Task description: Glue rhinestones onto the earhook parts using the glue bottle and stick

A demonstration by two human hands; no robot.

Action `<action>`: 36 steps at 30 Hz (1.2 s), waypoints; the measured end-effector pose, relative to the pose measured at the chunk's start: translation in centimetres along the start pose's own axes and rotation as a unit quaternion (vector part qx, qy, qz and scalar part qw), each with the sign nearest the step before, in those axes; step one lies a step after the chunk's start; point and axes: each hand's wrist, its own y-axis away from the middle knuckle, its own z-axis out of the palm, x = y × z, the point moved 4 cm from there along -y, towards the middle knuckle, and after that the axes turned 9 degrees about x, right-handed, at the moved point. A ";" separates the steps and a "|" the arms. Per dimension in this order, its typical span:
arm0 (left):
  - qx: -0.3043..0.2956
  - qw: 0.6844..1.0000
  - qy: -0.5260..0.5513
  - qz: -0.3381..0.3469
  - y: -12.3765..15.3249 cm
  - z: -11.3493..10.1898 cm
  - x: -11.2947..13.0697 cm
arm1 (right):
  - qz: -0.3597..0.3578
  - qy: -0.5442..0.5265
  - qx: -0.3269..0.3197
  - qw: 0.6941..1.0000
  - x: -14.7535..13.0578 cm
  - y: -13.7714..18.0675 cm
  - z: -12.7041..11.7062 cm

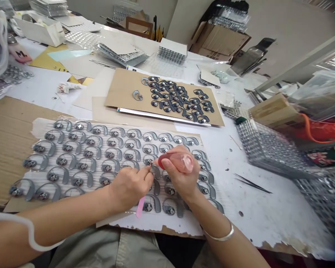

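Bottle (175, 162) in right hand (182, 179), well inside sheet (167, 224) edges.

pink tool (140, 207): only tail pokes out below left hand (131, 186), rest buried in fist. reddish bottle (174, 162) mostly wrapped by right hand (181, 173), tip too tiny to make out tbh. few grey hooks (156, 203) half covered under both grips. forearms chopped by bottom edge. mesh trays (324, 197) far right of grip, smeared.
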 end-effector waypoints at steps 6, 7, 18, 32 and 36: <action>-0.009 1.000 -0.004 -0.009 0.1 0.4 0.2 | -0.001 0.015 -0.008 1.000 0.1 0.1 0.2; -0.012 1.000 -0.004 -0.009 0.1 0.4 0.2 | 0.000 0.016 -0.009 1.000 0.1 0.1 0.3; 0.000 1.000 -0.003 -0.029 0.1 0.5 0.1 | -0.015 0.017 -0.001 1.000 0.4 0.3 0.4; 0.004 0.999 0.006 -0.033 0.1 0.4 -0.1 | -0.020 0.017 0.009 1.000 0.3 0.3 0.4; 0.002 0.999 0.009 -0.035 0.1 0.4 -0.1 | -0.033 0.027 0.004 0.999 0.2 0.2 0.4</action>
